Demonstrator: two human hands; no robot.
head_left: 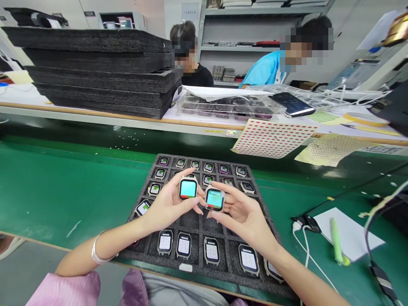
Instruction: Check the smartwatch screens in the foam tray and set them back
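My left hand (174, 197) grips a smartwatch (188, 188) without a strap, its screen lit cyan with a red and green strip at the bottom. A second strapless smartwatch (214, 198) with a similar screen sits between the fingers and thumb of my right hand (244, 208). Both watches face up, side by side, above a dark foam tray (197, 229). Several more watch bodies lie in the tray's compartments, such as one with a white grid screen (212, 250) in the near row. My hands and forearms hide part of the middle rows.
Black foam sheets (102, 63) are stacked on the raised shelf, beside clear plastic trays (223, 108) and a phone (292, 104). On the green bench (63, 191), white paper (349, 233), a green pen (336, 242) and cables (307, 246) lie at right. Two people work beyond the shelf.
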